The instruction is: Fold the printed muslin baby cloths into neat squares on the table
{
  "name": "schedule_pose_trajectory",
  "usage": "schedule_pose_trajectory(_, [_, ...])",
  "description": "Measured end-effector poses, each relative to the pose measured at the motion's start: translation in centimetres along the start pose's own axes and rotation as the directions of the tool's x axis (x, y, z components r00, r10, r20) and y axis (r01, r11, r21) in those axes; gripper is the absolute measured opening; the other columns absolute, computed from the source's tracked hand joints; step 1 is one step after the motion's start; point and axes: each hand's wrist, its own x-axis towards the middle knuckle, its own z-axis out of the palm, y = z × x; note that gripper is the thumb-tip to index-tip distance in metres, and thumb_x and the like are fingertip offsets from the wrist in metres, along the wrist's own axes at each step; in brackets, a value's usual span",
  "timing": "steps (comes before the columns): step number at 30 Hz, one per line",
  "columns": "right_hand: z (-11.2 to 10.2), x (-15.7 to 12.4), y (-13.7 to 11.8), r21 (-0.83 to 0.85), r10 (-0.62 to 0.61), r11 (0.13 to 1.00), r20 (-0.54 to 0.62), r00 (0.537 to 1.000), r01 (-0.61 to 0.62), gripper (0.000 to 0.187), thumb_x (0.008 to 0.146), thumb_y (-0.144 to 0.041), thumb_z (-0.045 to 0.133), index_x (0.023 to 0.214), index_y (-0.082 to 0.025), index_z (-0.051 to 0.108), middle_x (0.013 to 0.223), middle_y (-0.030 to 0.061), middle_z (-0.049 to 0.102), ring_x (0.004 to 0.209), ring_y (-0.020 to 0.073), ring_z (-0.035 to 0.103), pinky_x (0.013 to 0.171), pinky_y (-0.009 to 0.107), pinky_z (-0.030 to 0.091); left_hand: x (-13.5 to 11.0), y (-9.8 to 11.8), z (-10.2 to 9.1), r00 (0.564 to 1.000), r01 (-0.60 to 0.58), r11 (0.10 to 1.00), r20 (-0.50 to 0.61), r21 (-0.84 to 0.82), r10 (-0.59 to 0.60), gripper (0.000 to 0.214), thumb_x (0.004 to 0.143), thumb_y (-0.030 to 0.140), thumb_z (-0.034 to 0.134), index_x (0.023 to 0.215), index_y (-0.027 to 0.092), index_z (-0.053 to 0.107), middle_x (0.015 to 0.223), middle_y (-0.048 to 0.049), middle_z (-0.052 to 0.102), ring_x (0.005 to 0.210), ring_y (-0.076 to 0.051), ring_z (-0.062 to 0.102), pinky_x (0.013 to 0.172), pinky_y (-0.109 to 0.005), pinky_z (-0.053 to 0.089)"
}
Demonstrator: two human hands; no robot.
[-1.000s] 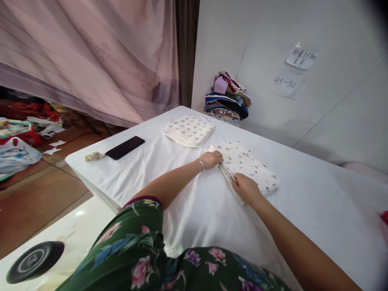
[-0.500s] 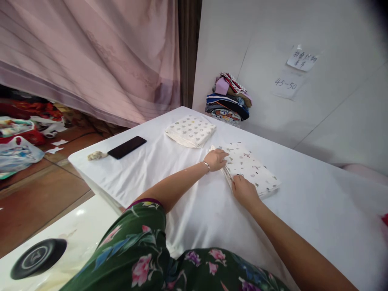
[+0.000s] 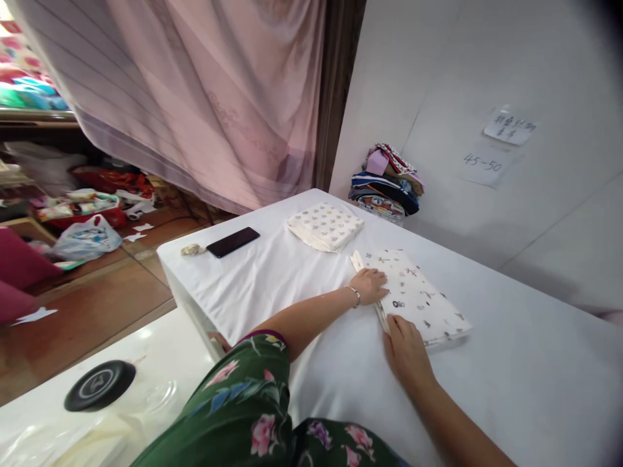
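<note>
A folded white cloth (image 3: 428,305) with a small scattered print lies on the white-covered table in front of me. My left hand (image 3: 368,285) rests flat on its left edge, fingers stretched over the layers. Lower down the same edge, my right hand (image 3: 406,344) touches the near corner, its fingers laid on top and the thumb by the side. Behind them lies a second folded cloth (image 3: 326,227) with a grey print, apart from both hands.
A black phone (image 3: 233,242) and a small beige item (image 3: 193,249) lie at the table's left end. Several folded garments (image 3: 387,185) are stacked by the wall beyond the far edge. At the lower left, a round black object (image 3: 100,386) sits on a white surface.
My view has swung left, so everything sits further right and lower. My left hand has slid nearer my right hand along the cloth's edge, and its fingers now lie flatter.
</note>
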Motion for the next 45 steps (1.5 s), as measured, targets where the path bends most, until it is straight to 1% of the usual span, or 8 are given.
schedule_pose_trajectory(5, [0.0,-0.4,0.0,0.025,0.011,1.0,-0.005,1.0,-0.011,0.042,0.086,-0.026,0.04,0.126,-0.014,0.043,0.115,0.0158,0.052,0.098,0.0292,0.047,0.081,0.044,0.041,0.2,0.0,0.2,0.967,0.254,0.967,-0.015,-0.006,-0.254,0.051,0.088,0.049,0.029,0.126,0.017,0.042,0.143,-0.0078,0.03,0.134,-0.026,0.018,0.106,-0.048,0.022])
schedule_pose_trajectory(14, [-0.5,-1.3,-0.6,0.119,0.064,0.99,0.092,0.994,-0.075,0.051,0.086,-0.032,0.042,0.131,-0.01,0.037,0.132,0.0167,0.043,0.119,0.0294,0.036,0.097,0.046,0.033,0.9,0.6,-0.4,0.945,0.313,0.95,0.091,0.018,-0.313,0.052,0.088,0.049,0.031,0.128,0.017,0.041,0.145,-0.0096,0.026,0.134,-0.028,0.017,0.104,-0.058,0.017])
schedule_pose_trajectory(21, [-2.7,-0.6,-0.9,0.228,0.112,0.96,0.22,0.969,-0.162,0.057,0.081,-0.036,0.05,0.131,-0.013,0.037,0.13,0.0155,0.045,0.125,0.0277,0.031,0.102,0.046,0.027,-1.8,6.0,0.6,0.99,-0.134,0.991,-0.038,-0.014,0.134,0.041,0.09,0.042,0.033,0.122,0.022,0.05,0.137,-0.0058,0.041,0.131,-0.022,0.028,0.108,-0.05,0.017])
schedule_pose_trajectory(31, [-7.2,-3.4,2.4,0.367,-0.105,0.93,0.298,0.949,-0.013,0.036,0.085,-0.026,0.044,0.12,-0.021,0.052,0.132,0.0092,0.047,0.127,0.0206,0.033,0.104,0.043,0.026,-2.3,5.5,1.1,0.987,-0.163,0.986,-0.006,-0.012,0.163,0.043,0.088,0.044,0.038,0.124,0.023,0.049,0.136,-0.0051,0.043,0.129,-0.023,0.031,0.107,-0.05,0.021])
schedule_pose_trajectory(35, [-7.4,-4.1,8.1,0.412,0.284,0.858,0.12,0.951,-0.308,0.029,0.086,-0.022,0.04,0.104,-0.023,0.062,0.11,0.004,0.064,0.108,0.0165,0.054,0.096,0.036,0.038,-3.0,7.2,0.6,0.988,-0.152,0.988,-0.03,-0.017,0.151,0.048,0.087,0.049,0.039,0.124,0.02,0.049,0.135,-0.0082,0.043,0.129,-0.026,0.032,0.106,-0.055,0.019])
schedule_pose_trajectory(38, [-6.1,-4.3,13.0,0.461,0.633,0.643,0.128,0.763,-0.611,0.03,0.082,-0.022,0.044,0.106,-0.02,0.061,0.107,0.005,0.064,0.096,0.0156,0.059,0.086,0.033,0.045,-4.0,8.9,0.5,0.972,-0.23,0.973,-0.058,-0.034,0.228,0.058,0.082,0.055,0.045,0.126,0.019,0.047,0.135,-0.0101,0.043,0.128,-0.028,0.032,0.107,-0.056,0.018])
schedule_pose_trajectory(41, [-4.5,-4.1,16.2,0.442,0.73,0.536,0.186,0.657,-0.72,0.038,0.078,-0.019,0.047,0.114,-0.018,0.057,0.111,0.0065,0.062,0.096,0.0153,0.059,0.086,0.032,0.045,-4.5,9.7,0.8,0.96,-0.272,0.962,-0.066,-0.012,0.271,0.052,0.082,0.046,0.049,0.126,0.019,0.046,0.135,-0.0106,0.043,0.127,-0.028,0.035,0.106,-0.052,0.024])
schedule_pose_trajectory(45, [-3.3,-3.2,17.6,0.43,0.703,0.55,0.225,0.675,-0.716,0.043,0.076,-0.019,0.05,0.118,-0.02,0.055,0.111,0.0045,0.063,0.096,0.0143,0.058,0.089,0.032,0.042,-4.5,9.0,1.3,0.958,-0.278,0.959,-0.063,0.053,0.281,0.039,0.088,0.029,0.04,0.125,0.019,0.048,0.13,-0.0096,0.049,0.123,-0.025,0.041,0.103,-0.046,0.032])
